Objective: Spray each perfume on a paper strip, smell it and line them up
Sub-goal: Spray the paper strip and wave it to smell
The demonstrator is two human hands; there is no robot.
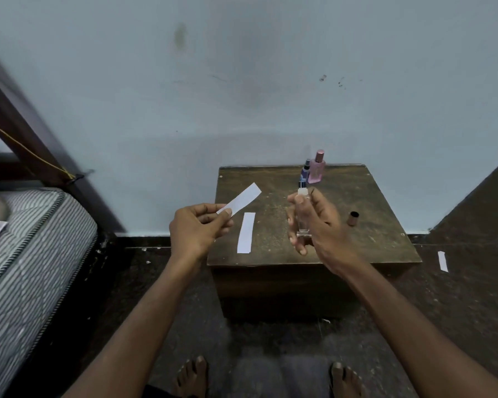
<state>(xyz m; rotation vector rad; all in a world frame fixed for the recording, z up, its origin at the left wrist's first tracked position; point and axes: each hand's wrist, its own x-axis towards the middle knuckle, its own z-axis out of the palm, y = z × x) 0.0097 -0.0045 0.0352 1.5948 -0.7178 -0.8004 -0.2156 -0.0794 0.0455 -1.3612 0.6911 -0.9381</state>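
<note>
My left hand point(197, 228) pinches one end of a white paper strip point(243, 198), which slants up to the right above the small wooden table point(371, 202). My right hand point(318, 225) grips a clear glass perfume bottle point(303, 216) upright, forefinger on its uncapped white nozzle, facing the strip. A second white strip point(246, 232) lies flat on the table near its left front. A pink perfume bottle point(316, 168) and a slim blue one point(305, 172) stand at the table's back edge. A brown cap point(353, 218) stands on the table to the right of my right hand.
A striped mattress point(26, 254) on a dark bed frame fills the left side. A pale wall rises right behind the table. One more paper strip point(442, 261) lies on the dark floor at the right. My bare feet point(193, 377) show at the bottom.
</note>
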